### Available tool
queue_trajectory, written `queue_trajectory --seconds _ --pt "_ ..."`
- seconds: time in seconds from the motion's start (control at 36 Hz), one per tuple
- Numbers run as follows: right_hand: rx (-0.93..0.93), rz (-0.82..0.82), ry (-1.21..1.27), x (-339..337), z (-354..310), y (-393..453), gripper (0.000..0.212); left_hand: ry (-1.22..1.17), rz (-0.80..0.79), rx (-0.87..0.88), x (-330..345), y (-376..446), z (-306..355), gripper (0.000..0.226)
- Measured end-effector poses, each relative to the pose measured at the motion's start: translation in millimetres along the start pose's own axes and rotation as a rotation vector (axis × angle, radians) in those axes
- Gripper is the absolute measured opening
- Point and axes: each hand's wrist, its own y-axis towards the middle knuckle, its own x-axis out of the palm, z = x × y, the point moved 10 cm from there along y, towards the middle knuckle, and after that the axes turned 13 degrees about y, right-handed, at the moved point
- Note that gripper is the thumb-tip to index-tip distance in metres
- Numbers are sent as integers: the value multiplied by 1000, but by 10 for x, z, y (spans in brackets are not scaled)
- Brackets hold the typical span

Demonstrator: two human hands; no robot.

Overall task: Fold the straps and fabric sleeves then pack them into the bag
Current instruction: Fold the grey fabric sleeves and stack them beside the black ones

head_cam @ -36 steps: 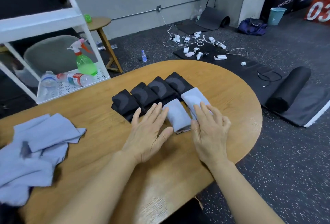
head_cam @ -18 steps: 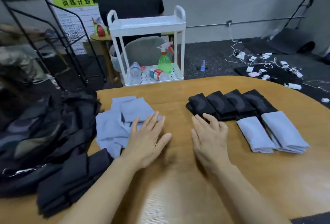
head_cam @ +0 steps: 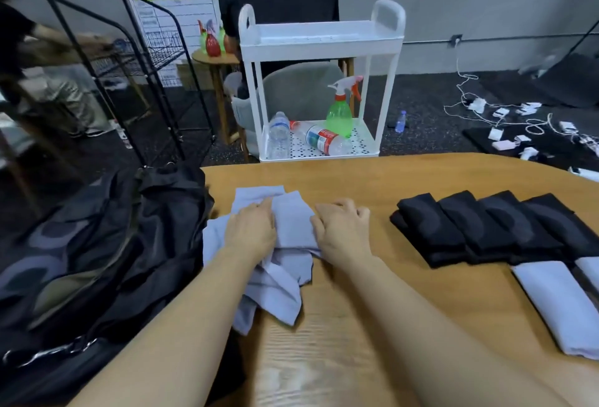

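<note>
Both hands are on the loose pile of pale blue sleeves (head_cam: 285, 264) near the table's (head_cam: 372, 325) left edge. The left hand (head_cam: 251, 233) lies on the pile with fingers curled into the cloth, gripping it; the right hand (head_cam: 343, 233) pinches the top piece's right edge. The black bag (head_cam: 97, 244) slumps at the left edge. Folded black straps (head_cam: 486, 228) line the far right side, with folded blue sleeves (head_cam: 557, 303) just in front of them.

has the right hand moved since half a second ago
Yes. The right hand left bare table beside the folded black row and now touches the unfolded blue pile.
</note>
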Motion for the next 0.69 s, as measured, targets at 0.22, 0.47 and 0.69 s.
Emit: queue_trajectory --seconds 0.22,0.47,0.69 --pt "148 -88 -22 350 104 326 21 215 -139 -123 231 164 -72 58" --pt "265 -98 88 389 169 326 45 106 63 -210 26 117 -98 44" --pt "243 54 296 -40 135 129 49 -82 395 -124 -606 -156 37 44"
